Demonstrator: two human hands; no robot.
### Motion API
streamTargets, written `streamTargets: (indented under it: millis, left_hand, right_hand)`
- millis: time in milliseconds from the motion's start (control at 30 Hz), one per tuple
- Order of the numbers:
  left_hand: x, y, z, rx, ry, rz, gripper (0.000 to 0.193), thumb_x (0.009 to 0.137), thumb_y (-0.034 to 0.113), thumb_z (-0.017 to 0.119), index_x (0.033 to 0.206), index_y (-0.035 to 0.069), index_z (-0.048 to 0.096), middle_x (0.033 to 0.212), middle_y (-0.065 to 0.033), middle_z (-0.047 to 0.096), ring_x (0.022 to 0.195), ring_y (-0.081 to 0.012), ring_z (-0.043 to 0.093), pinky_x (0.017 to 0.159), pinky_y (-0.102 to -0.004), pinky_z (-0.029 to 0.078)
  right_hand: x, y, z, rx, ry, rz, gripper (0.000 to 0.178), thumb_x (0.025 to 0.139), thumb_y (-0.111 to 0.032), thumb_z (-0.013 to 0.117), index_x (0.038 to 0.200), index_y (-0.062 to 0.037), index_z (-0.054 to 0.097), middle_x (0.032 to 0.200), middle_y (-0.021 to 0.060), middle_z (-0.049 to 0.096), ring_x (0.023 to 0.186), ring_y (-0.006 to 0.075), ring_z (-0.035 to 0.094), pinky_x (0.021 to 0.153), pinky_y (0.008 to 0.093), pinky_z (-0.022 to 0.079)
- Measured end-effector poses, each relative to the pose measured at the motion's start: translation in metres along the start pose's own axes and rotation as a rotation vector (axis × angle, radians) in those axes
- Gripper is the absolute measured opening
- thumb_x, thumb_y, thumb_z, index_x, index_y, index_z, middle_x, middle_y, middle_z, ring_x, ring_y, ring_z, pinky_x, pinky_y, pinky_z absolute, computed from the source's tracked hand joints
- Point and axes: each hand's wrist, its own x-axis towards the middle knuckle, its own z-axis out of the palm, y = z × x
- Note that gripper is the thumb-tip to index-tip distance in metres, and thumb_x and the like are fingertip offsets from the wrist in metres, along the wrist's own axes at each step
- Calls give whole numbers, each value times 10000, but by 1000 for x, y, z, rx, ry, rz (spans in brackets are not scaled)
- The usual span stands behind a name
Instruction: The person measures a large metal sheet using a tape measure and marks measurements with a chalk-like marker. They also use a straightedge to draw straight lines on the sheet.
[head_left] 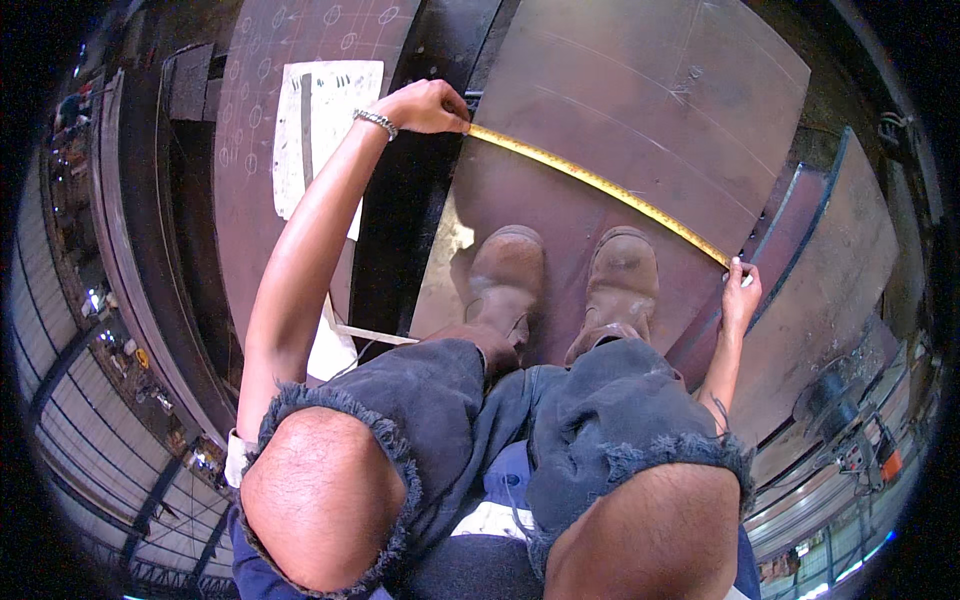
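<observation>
A yellow measuring tape (600,184) stretches across a large brown steel plate (640,80), from its left edge to its right edge. My left hand (425,106), with a chain bracelet at the wrist, is closed on the tape's left end at the plate edge. At the other end my right hand (740,290) pinches the tape, and a small white piece, perhaps chalk, shows between its fingers. Faint white lines are drawn on the plate. Both my brown boots (506,275) stand on it, just on the near side of the tape.
On the left lies another steel plate (240,190) marked with chalk circles, with a white paper sheet (345,120) on it. A dark gap (395,220) separates the two plates. More steel plates (830,240) lean at the right, near a machine with an orange part (888,465).
</observation>
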Motion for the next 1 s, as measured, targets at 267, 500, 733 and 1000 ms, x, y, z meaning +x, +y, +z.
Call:
streamTargets:
  millis: [267,500,733,1000]
  left_hand:
    - [-5,-2,0,-1,-80,-13,324,835,348,731,1041,100,757,982,-117,741,934,-243,687,852,-366,520]
    - [-4,-3,-3,16,-84,-27,305,853,350,686,1029,112,761,940,-108,744,882,-248,693,831,-367,525]
    - [1,10,-10,121,-132,-67,292,852,359,676,1024,138,761,967,-90,747,921,-264,697,842,-373,528]
    - [4,9,-8,117,-106,-79,294,861,370,675,1017,136,761,946,-82,745,906,-250,689,835,-382,521]
  right_hand:
    - [4,-1,-1,3,-40,2,306,967,-311,640,852,-28,615,681,0,593,638,92,520,601,271,417]
    - [6,0,-4,52,-91,8,286,949,-297,665,877,-21,638,699,-17,577,652,84,506,603,260,405]
    - [2,-12,-11,-7,-145,62,275,936,-285,683,865,-22,639,701,-29,566,658,69,495,593,243,384]
    - [1,-13,-14,20,-130,80,288,928,-307,689,870,-28,652,713,-12,601,656,78,520,605,250,400]
